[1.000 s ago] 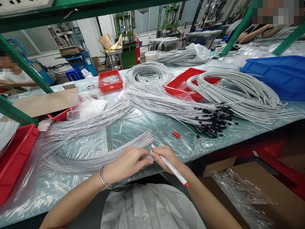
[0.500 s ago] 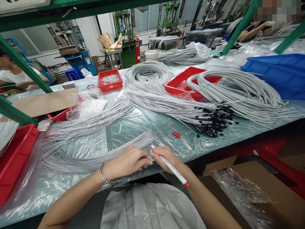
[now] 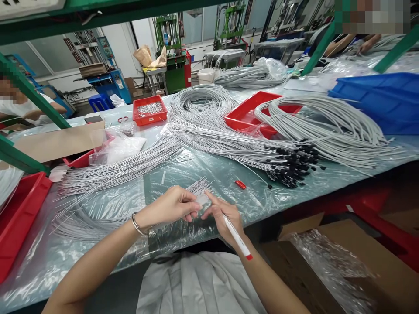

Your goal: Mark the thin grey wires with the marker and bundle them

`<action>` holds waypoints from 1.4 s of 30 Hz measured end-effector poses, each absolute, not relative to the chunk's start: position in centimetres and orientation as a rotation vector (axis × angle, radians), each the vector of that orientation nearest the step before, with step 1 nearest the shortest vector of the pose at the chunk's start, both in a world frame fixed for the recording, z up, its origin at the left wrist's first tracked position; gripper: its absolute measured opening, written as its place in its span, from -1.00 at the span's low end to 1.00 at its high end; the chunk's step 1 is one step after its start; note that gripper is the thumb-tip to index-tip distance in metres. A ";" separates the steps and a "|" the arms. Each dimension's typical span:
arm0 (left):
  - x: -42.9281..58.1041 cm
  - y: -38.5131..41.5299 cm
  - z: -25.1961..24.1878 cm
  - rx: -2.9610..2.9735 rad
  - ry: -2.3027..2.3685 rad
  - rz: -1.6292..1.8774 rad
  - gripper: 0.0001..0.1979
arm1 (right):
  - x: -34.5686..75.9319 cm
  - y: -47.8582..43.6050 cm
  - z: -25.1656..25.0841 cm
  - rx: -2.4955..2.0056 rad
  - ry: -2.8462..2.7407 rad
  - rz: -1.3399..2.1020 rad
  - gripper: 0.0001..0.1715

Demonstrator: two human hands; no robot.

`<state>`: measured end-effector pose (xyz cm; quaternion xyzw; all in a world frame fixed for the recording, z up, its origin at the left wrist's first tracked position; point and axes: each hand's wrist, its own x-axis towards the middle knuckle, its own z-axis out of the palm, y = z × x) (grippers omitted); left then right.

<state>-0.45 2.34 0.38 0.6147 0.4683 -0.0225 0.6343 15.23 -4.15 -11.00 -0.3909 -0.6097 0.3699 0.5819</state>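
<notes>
My left hand (image 3: 175,207), with a metal bangle at its wrist, is closed in a pinch beside the ends of a bundle of thin grey wires (image 3: 200,185). What its fingers hold is hard to make out; a pale, flat patch shows just beyond the fingertips. Close by on the right, my right hand (image 3: 225,216) holds a white marker pen (image 3: 236,237) with a red end, its barrel slanting back along the wrist. The index finger points forward toward the wire ends. A red pen cap (image 3: 240,184) lies apart on the plastic-covered table (image 3: 258,198).
A large wire bundle with black ends (image 3: 291,163) lies ahead, beside a coil of thicker grey cables (image 3: 340,131). Red trays (image 3: 149,117), a blue bin (image 3: 376,104) and green shelf posts (image 3: 32,91) surround the work area. A cardboard box (image 3: 360,248) stands lower right. Two people sit beyond.
My left hand has shifted slightly left and up. My right hand has turned, its index finger now stretched out and the marker tipped back, its tip no longer showing ahead of the fingers.
</notes>
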 end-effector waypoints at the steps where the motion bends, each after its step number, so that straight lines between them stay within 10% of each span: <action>1: -0.5 2.4 0.3 1.396 1.060 -0.043 -0.66 | 14.8 -4.2 -11.1 -0.928 -1.418 0.809 -0.66; 9: 0.2 2.8 -0.2 1.395 1.006 -0.049 -0.70 | 13.2 -4.6 -11.4 -1.002 -1.407 0.555 -0.37; 28: 1.2 2.9 -9.1 1.198 0.971 -0.391 -0.72 | 18.2 -6.0 -15.2 -1.174 -1.049 1.113 -0.94; 42: 1.5 3.7 -9.2 1.136 0.947 -0.429 -0.74 | 17.1 -5.2 -14.6 -1.270 -1.426 0.597 -0.75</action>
